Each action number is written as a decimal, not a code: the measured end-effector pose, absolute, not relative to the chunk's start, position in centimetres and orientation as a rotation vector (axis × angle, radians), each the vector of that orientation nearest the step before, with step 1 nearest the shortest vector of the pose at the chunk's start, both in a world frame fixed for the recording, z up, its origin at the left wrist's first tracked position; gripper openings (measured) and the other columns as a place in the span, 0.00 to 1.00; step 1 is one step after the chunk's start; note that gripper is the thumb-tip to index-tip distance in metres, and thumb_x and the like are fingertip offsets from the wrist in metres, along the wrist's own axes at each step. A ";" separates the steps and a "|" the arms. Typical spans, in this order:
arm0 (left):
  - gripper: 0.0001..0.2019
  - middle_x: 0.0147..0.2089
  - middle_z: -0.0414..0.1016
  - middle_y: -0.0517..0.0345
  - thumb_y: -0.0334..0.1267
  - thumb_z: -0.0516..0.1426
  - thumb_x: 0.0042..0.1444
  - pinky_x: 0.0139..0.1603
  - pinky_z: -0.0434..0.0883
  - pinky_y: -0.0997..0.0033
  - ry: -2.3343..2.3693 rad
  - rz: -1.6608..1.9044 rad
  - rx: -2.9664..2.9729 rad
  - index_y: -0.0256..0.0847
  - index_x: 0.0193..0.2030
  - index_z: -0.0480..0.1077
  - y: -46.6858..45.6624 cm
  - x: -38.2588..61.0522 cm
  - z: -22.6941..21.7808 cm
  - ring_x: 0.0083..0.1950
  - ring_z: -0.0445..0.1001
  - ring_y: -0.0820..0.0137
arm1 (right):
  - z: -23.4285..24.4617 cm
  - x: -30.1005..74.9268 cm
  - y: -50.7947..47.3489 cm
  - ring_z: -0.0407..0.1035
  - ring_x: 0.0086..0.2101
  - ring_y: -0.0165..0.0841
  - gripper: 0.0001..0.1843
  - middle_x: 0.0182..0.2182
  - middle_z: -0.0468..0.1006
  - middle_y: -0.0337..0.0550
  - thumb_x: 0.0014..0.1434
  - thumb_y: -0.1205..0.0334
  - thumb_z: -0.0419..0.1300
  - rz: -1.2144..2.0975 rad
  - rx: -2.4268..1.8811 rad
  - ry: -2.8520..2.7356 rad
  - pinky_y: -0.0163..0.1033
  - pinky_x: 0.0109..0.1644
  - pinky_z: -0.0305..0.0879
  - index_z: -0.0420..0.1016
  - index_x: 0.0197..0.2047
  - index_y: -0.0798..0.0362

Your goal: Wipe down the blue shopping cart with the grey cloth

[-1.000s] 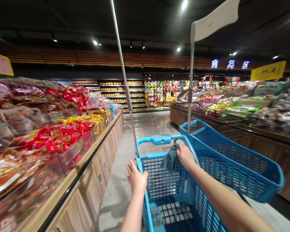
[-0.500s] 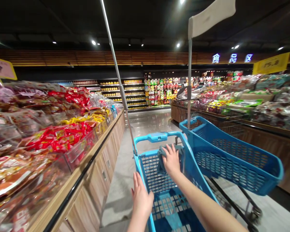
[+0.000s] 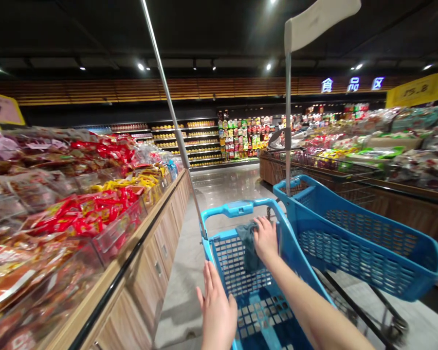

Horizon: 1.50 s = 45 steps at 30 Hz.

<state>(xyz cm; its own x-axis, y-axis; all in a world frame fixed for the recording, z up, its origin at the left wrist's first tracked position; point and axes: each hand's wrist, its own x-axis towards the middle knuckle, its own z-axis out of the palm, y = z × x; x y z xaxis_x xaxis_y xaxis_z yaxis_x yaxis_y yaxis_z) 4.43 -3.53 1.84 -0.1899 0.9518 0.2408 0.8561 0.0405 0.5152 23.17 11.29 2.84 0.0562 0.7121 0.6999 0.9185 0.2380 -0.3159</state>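
The near blue cart (image 3: 289,245) stood just ahead of the person, its handle (image 3: 241,209) at the far end. The right hand (image 3: 266,240) lay over a grey-green cloth (image 3: 248,240) with its fingers bent; whether they gripped it or only pressed could not be told. The cloth hung against the mesh panel below the near cart's handle. The left hand (image 3: 218,304) held nothing visible, its fingers extended beside the near cart's left rim; contact there could not be made out.

Left of the near cart, a narrow strip of floor (image 3: 175,291) ran between its rim and the wooden counter (image 3: 171,231). Right of it, a second blue cart (image 3: 310,223) crowded close at the handle end, angling away toward its front, with floor showing between them lower down. Beyond the near cart, shiny floor widened toward the stocked shelves (image 3: 204,141). A metal pole (image 3: 180,141) rose, tilted, from the near cart's left handle corner.
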 end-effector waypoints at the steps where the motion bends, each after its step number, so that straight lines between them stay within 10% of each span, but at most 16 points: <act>1: 0.45 0.76 0.36 0.46 0.24 0.48 0.52 0.72 0.39 0.46 2.126 0.848 1.883 0.36 0.73 0.27 -3.5 4.7 2.0 0.75 0.34 0.62 | 2.8 21.8 10.7 0.53 0.64 0.43 0.23 0.61 0.67 0.49 0.63 0.66 0.49 -0.314 -1.494 -1.729 0.59 0.69 0.39 0.69 0.60 0.52; 7: 0.44 0.76 0.37 0.48 0.24 0.48 0.53 0.72 0.39 0.47 2.100 0.863 1.882 0.37 0.74 0.29 -3.4 5.1 1.9 0.75 0.34 0.64 | 3.8 15.9 8.4 0.44 0.67 0.47 0.29 0.68 0.55 0.43 0.58 0.53 0.61 -0.320 -1.149 -2.154 0.60 0.69 0.37 0.65 0.63 0.39; 13: 0.45 0.76 0.37 0.49 0.24 0.48 0.52 0.71 0.41 0.45 2.110 0.889 1.843 0.40 0.74 0.29 -3.5 4.3 1.6 0.75 0.34 0.63 | 2.2 23.6 10.7 0.50 0.66 0.39 0.33 0.67 0.57 0.48 0.59 0.75 0.50 -0.485 -1.230 -2.179 0.59 0.69 0.37 0.63 0.65 0.41; 20: 0.45 0.76 0.37 0.48 0.23 0.48 0.52 0.71 0.42 0.44 2.090 0.937 1.860 0.41 0.74 0.30 -2.9 4.7 1.1 0.75 0.35 0.62 | 2.7 25.3 9.7 0.42 0.68 0.46 0.29 0.69 0.51 0.50 0.54 0.73 0.48 -0.376 -1.564 -1.550 0.64 0.67 0.39 0.69 0.58 0.51; 33: 0.45 0.75 0.41 0.46 0.24 0.48 0.53 0.73 0.40 0.49 2.055 0.981 1.834 0.37 0.73 0.25 -3.0 4.6 0.6 0.75 0.38 0.63 | 4.0 14.8 8.8 0.51 0.64 0.42 0.24 0.62 0.64 0.51 0.65 0.55 0.51 -0.287 -1.321 -2.010 0.55 0.70 0.37 0.66 0.62 0.51; 45: 0.41 0.76 0.37 0.50 0.27 0.47 0.55 0.71 0.42 0.46 2.053 0.949 1.803 0.39 0.74 0.32 -3.2 4.4 1.1 0.75 0.34 0.64 | 6.3 26.3 11.3 0.61 0.60 0.42 0.21 0.53 0.74 0.51 0.63 0.63 0.56 -0.414 -1.284 -2.263 0.61 0.69 0.30 0.68 0.60 0.51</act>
<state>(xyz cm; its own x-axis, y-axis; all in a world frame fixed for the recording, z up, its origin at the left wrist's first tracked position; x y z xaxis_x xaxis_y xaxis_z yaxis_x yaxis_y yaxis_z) 4.40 -3.21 1.12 -0.2036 0.9522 0.2276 0.7905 0.0227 0.6121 26.29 11.25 6.25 -0.4292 0.7083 0.5604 0.8607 0.5088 0.0161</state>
